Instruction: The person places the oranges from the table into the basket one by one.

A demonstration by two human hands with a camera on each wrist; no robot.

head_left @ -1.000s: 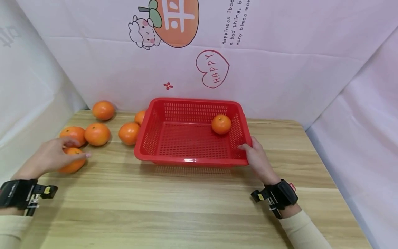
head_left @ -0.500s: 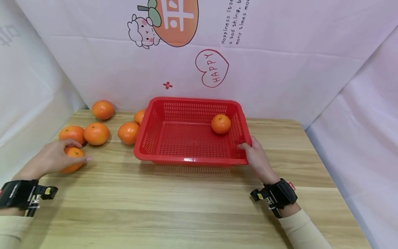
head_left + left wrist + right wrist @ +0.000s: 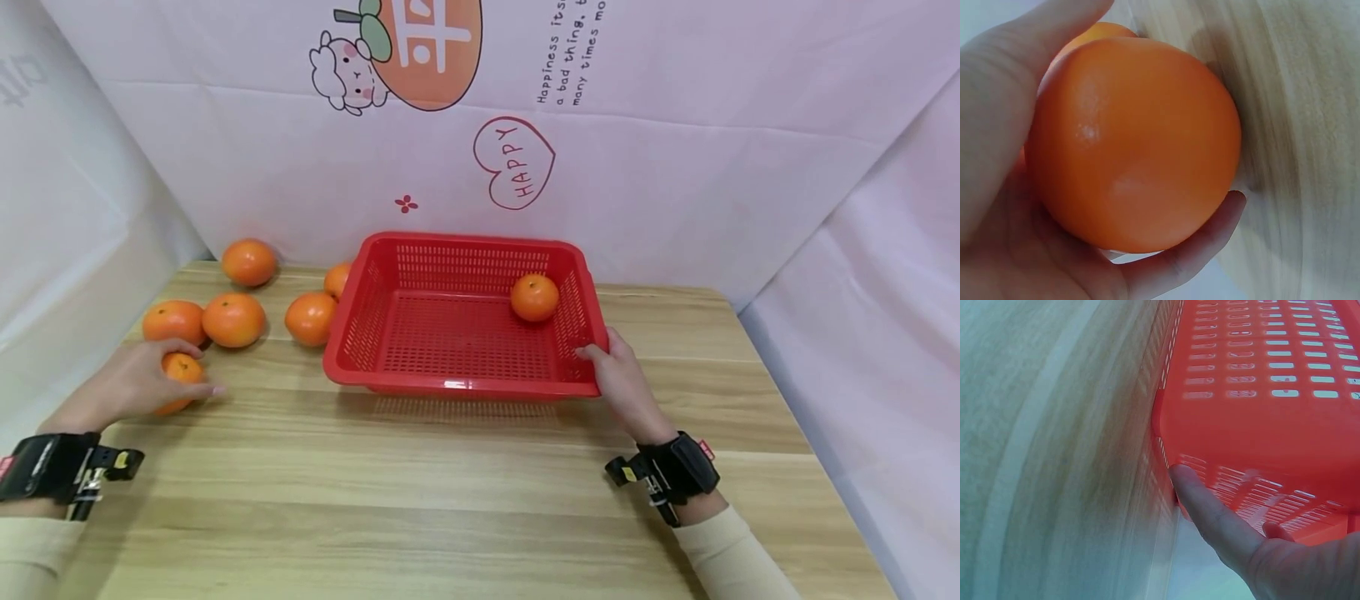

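My left hand (image 3: 131, 382) curls around an orange (image 3: 182, 368) at the left of the table. In the left wrist view the thumb and fingers lie along opposite sides of this orange (image 3: 1135, 144), another orange partly hidden behind it. My right hand (image 3: 628, 390) grips the near right corner of a red plastic basket (image 3: 457, 387), thumb over the rim and the other fingers outside. One orange (image 3: 535, 298) sits inside the basket near its right wall. In the right wrist view a finger (image 3: 1210, 509) presses against the basket's slotted outer wall (image 3: 1260, 428).
Beyond the left hand lie more oranges: a pair touching, the right one (image 3: 234, 320) beside the left one (image 3: 173, 322), and one (image 3: 249, 262) near the back cloth. Two others (image 3: 311, 319) stand against the basket's left side. White printed cloth (image 3: 660, 183) closes off the wooden table's back.
My left hand has shifted slightly right with its orange, which is more covered by the hand now. The right hand and basket stay in place.
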